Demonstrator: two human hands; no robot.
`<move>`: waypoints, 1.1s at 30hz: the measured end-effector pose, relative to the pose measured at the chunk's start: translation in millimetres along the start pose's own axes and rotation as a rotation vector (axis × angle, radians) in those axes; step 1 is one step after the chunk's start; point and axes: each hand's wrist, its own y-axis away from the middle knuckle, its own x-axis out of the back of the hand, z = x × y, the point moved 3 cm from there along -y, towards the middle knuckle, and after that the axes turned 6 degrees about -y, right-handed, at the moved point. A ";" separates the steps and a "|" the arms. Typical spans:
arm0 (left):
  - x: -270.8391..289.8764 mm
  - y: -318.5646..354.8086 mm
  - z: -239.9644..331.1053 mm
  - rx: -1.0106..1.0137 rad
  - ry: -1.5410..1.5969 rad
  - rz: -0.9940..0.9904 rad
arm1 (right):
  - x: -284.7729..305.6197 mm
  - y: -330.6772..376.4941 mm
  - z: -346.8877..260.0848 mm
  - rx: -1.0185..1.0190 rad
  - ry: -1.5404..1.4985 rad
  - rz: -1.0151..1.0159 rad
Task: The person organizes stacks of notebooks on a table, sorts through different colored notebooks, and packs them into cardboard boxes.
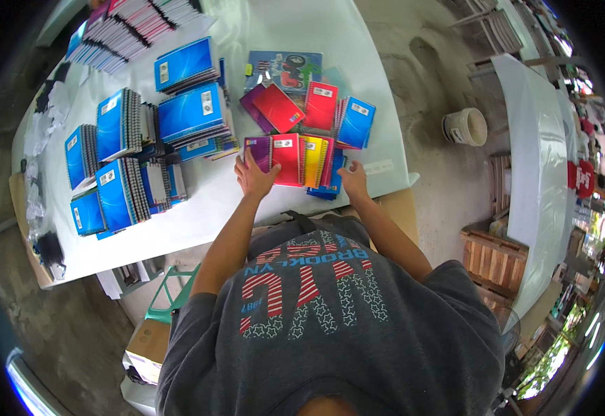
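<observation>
A row of small spiral notebooks lies fanned at the table's near edge. It runs from a purple notebook [257, 144] through a red notebook [286, 159] and a yellow notebook [312, 161] to a blue notebook [325, 191] at the right. My left hand [254, 179] grips the purple notebook, its index finger on the cover and its thumb at the lower corner by the red one. At the row's right end, my right hand [355, 183] is beside the blue notebook with thumb and index finger apart. Whether its fingertips touch the notebook is unclear.
Beyond the row lie more red notebooks [322, 104], another blue notebook [356, 123] and a dark printed sheet [285, 69]. Stacks of blue notebooks [191, 111] fill the left of the white table [212, 229]. Piled notebooks [133, 35] stand farther back. A white bucket [465, 127] is on the floor.
</observation>
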 end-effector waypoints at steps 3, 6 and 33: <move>-13.8 -4.8 0.7 0.037 0.127 -0.089 | -10.4 -0.2 11.2 -0.260 -0.225 -0.074; -21.2 -0.9 18.0 0.034 0.177 -0.173 | -13.2 -6.7 19.3 0.080 0.021 0.019; 9.3 -11.5 20.6 0.007 0.427 -0.406 | -94.9 23.4 -22.3 -0.146 -0.635 -0.773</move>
